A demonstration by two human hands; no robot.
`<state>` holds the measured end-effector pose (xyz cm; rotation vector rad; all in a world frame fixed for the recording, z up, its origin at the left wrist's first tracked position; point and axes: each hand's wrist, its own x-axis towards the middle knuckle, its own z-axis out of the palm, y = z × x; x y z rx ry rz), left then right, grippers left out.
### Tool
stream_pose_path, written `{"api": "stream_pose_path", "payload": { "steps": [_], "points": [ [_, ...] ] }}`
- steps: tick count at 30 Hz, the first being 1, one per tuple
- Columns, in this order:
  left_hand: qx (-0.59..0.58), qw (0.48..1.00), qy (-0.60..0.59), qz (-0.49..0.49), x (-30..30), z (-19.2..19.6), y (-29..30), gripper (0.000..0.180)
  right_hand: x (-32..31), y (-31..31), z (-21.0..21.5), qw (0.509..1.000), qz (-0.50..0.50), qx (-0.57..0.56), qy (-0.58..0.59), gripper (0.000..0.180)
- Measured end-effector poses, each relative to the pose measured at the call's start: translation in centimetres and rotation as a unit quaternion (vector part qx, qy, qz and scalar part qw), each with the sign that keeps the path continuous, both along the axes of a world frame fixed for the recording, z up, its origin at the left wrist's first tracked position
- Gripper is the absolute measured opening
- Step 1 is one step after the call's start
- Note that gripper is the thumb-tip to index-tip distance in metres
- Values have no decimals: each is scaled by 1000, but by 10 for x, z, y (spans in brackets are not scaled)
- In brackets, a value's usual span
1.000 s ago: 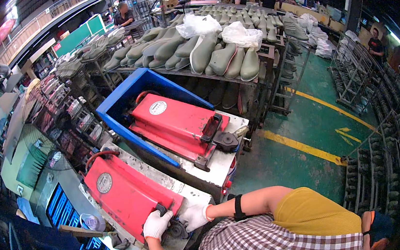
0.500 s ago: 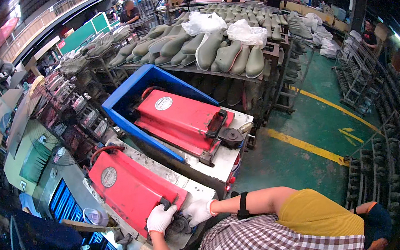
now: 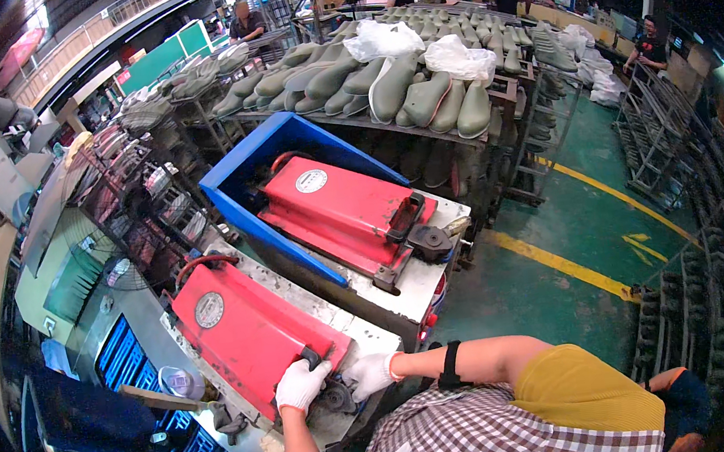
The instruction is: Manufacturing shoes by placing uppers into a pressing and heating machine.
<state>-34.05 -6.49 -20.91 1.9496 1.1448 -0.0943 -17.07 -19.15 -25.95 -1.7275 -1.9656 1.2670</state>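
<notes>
Both my hands wear white knit gloves and are at the front end of the nearer red machine [image 3: 254, 330], which has a round pale label. My left hand [image 3: 303, 385] is closed around a black bracket [image 3: 310, 357] at the machine's front edge, its lower part hidden by the glove. Just right of it, my right hand [image 3: 371, 374] has bent fingers against a round black part [image 3: 337, 397]. What those fingers hold, if anything, is hidden. A second red machine [image 3: 333, 202] of the same shape stands behind, inside a blue guard [image 3: 271, 244], with its black bracket [image 3: 402, 215] exposed.
Grey-green shoe forms [image 3: 396, 86] and white plastic bags [image 3: 459, 59] fill a rack beyond the machines. Left are a fan [image 3: 108, 244], a plastic cup [image 3: 180, 382] and blue crates [image 3: 124, 357]. Yellow lines [image 3: 560, 265] cross the green floor. A person [image 3: 648, 46] stands far right.
The view has shifted, so the machines appear a little farther right. Both hands stay at the same machine end, and more of the round black part shows. The person far right shows more fully.
</notes>
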Motion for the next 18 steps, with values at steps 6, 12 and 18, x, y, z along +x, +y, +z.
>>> {"api": "stream_pose_path", "payload": {
  "steps": [6, 12, 18],
  "points": [
    [-7, 1000, -1, -10, -2, -3, 1, 54, 3, 3, 0, 999, 28, 5, 37, 44],
    [-6, 1000, -2, -6, -3, -5, 0, 55, 3, 3, -13, 998, 31, 36, 33, 45],
    [10, 1000, 13, -13, -2, 1, -2, 54, 3, 3, -7, 999, 27, 1, 37, 45]
  ]
}}
